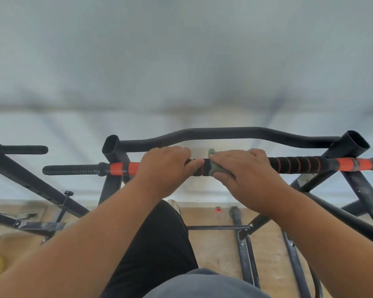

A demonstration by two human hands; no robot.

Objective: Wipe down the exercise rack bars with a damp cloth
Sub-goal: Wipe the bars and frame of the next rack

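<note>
Both forearms reach forward and up; the left hand [164, 168] curls its fingers closed in a grip, the right hand [249, 176] seemingly pinching beneath flattened fingers.

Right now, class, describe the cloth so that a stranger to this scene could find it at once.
Find the black rack's front bar, the one with orange bands. At its middle, two hands grip it; the cloth is under the right hand, wrapped round the bar. It is the only soft, grey-green thing among the black and orange.

A single head-worn wide-angle camera looks forward and steeply down from just above and behind the horizontal bar [299, 165], close to it, with the floor [220, 250] far below that bar.
</note>
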